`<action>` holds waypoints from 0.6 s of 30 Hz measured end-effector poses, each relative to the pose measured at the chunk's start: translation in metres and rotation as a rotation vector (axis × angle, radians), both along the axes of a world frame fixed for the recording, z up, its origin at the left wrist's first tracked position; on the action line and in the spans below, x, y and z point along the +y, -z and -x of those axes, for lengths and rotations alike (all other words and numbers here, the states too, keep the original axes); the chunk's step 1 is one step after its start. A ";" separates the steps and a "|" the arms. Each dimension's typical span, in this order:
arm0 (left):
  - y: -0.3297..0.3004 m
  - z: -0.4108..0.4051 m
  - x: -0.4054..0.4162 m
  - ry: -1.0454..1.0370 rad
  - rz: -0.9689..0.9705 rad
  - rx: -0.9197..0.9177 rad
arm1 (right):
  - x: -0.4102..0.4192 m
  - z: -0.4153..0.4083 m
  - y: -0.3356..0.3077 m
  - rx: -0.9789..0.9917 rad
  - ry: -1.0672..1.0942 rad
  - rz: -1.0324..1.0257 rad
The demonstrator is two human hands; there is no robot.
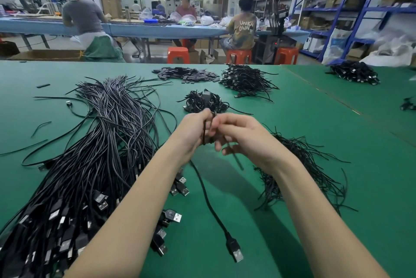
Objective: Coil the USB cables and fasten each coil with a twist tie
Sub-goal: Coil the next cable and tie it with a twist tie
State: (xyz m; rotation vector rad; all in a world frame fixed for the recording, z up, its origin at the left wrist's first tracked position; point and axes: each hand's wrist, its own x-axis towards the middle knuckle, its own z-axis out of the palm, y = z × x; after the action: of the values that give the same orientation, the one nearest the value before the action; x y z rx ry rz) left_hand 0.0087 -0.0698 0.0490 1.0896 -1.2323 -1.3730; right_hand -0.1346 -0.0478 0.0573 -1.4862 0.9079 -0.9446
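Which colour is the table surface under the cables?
Green, seen clearly in the head view: the table surface beneath the black cables.

One head-worn wide-angle view looks forward and down, close over the green table (292, 120); the workshop lies far off at twelve o'clock.

Your green felt-like tabletop (315, 133) carries a big heap of loose black USB cables (96, 153), thin black twist ties (299, 169) and small bundled coils (203, 102).
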 end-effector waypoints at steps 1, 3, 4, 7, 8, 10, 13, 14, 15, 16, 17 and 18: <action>-0.002 -0.002 -0.001 -0.003 -0.050 0.109 | 0.001 0.000 0.003 0.032 -0.055 -0.020; -0.004 -0.004 -0.004 0.032 -0.129 0.318 | 0.002 0.000 0.010 0.083 -0.119 -0.084; -0.005 -0.005 -0.004 0.042 -0.146 0.392 | 0.002 0.000 0.015 0.103 -0.138 -0.124; -0.005 -0.002 -0.002 0.014 -0.158 0.459 | -0.001 0.004 0.023 0.206 -0.148 -0.176; -0.005 -0.001 -0.002 0.002 -0.162 0.465 | -0.002 0.008 0.025 0.267 -0.133 -0.168; -0.003 0.001 -0.003 0.008 -0.154 0.482 | -0.005 0.014 0.026 0.332 -0.064 -0.167; -0.002 0.000 -0.001 0.106 -0.156 0.543 | -0.012 0.019 0.023 0.161 0.150 -0.212; -0.002 0.000 -0.001 0.152 -0.163 0.562 | -0.014 0.022 0.021 0.152 0.206 -0.188; -0.001 0.000 0.000 0.193 -0.163 0.569 | -0.016 0.024 0.020 0.150 0.232 -0.158; 0.000 -0.001 0.000 0.226 -0.161 0.565 | -0.018 0.026 0.019 0.110 0.227 -0.140; 0.000 -0.001 0.000 0.253 -0.159 0.558 | -0.018 0.027 0.018 0.025 0.212 -0.137; 0.000 0.000 0.001 0.272 -0.158 0.554 | -0.017 0.027 0.018 -0.037 0.210 -0.126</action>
State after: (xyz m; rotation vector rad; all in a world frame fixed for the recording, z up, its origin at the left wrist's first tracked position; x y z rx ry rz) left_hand 0.0088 -0.0690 0.0486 0.5865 -0.8897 -1.8503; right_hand -0.1615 -0.0648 0.0394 -1.2804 1.0917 -1.0435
